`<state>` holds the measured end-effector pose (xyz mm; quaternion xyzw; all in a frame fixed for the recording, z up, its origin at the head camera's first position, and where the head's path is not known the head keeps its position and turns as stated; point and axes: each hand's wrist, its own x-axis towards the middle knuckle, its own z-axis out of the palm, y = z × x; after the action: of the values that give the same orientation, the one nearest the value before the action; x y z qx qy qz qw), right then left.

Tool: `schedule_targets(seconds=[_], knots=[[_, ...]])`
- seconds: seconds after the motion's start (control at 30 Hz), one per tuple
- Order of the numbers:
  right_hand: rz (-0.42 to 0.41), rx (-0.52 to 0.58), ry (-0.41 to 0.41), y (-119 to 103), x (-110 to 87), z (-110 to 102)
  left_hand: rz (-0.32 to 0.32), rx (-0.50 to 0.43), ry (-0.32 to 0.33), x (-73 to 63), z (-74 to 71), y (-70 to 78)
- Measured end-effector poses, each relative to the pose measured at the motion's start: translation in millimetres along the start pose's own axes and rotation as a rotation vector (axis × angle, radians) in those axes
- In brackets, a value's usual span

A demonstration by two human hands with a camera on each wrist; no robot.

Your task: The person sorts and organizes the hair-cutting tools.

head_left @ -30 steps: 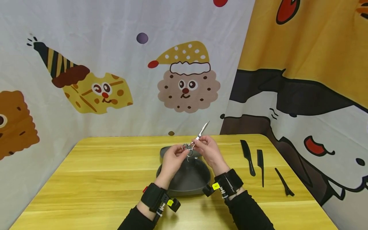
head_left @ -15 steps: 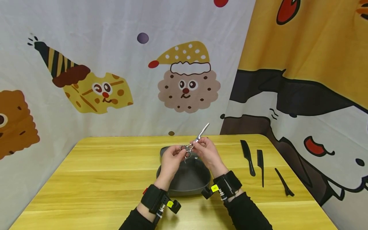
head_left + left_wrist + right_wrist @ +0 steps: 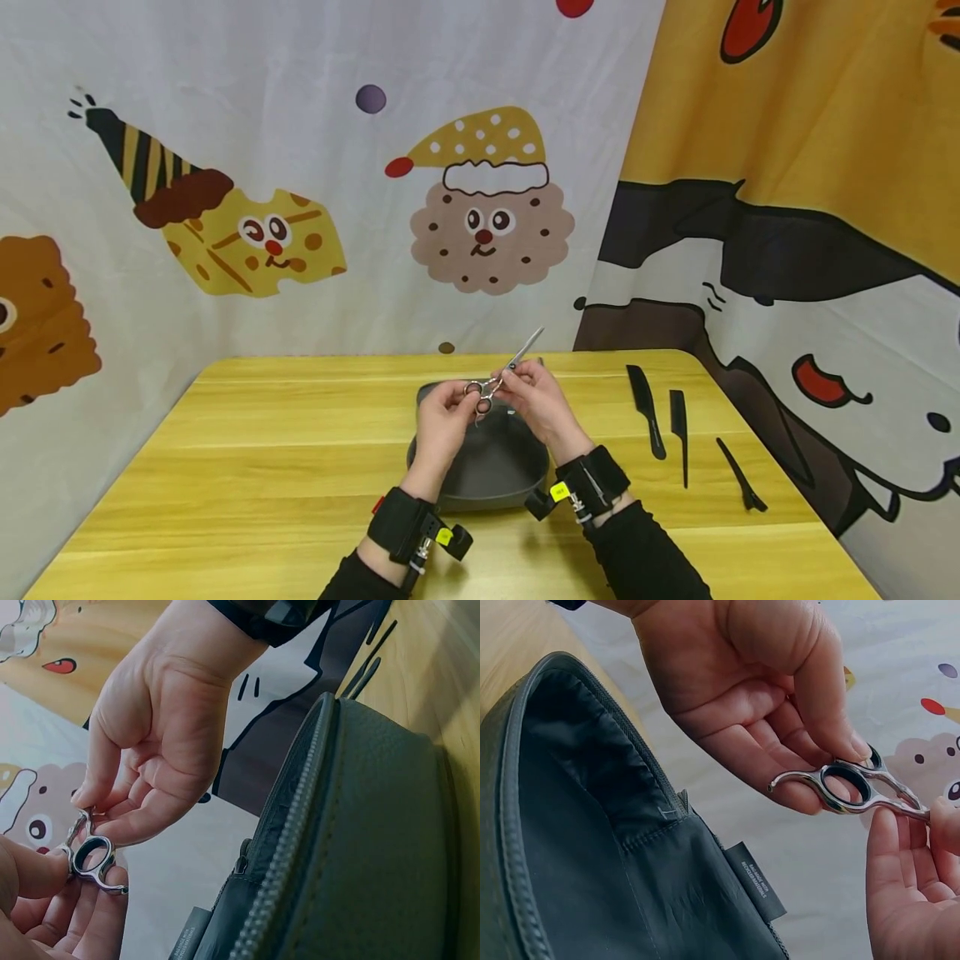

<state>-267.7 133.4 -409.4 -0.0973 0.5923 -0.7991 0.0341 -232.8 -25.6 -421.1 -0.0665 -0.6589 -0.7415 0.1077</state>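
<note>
Silver hairdressing scissors (image 3: 523,350) are held between both hands above an unzipped dark grey pouch (image 3: 491,502). My left hand (image 3: 441,425) pinches the finger rings (image 3: 845,810) between thumb and fingers. Nearer the blades, my right hand (image 3: 543,408) grips the shanks with thumb and fingertips. The blades point up and away to the right. In the right wrist view a curved finger rest sticks out beside one ring. The pouch lies open on the table, its black lining (image 3: 562,825) and zip (image 3: 300,817) showing. Fingers cover part of the scissors' middle.
On the right of the wooden table (image 3: 262,483) lie a wide black comb (image 3: 643,400), a black tail comb (image 3: 679,417) and a black hair clip (image 3: 741,479). A printed cloth (image 3: 300,67) hangs behind the table.
Both hands have shifted slightly left with the scissors. The blade tip has dropped a little. The pouch, combs and clip stay where they were.
</note>
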Motion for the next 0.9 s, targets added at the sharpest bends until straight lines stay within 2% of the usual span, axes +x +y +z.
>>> schedule_targets(seconds=[0.23,0.43,0.67,0.73,0.9], knots=[[0.031,0.025,0.000,-1,0.0,-1,-0.013,0.027,0.012,-0.3,-2.7,2.1],[0.030,0.001,-0.059,-3,0.1,-2,0.011,0.045,0.021,-0.8,-4.6,3.9],[-0.028,-0.090,-0.211,-6,1.5,-11,0.008,0.013,0.037,1.3,-9.1,2.8],[-0.037,-0.122,-0.222,-6,1.9,-14,0.004,0.006,0.046,2.3,-10.4,3.6],[-0.021,-0.225,-0.190,-10,1.4,-22,-0.003,0.001,0.052,3.3,-14.2,6.0]])
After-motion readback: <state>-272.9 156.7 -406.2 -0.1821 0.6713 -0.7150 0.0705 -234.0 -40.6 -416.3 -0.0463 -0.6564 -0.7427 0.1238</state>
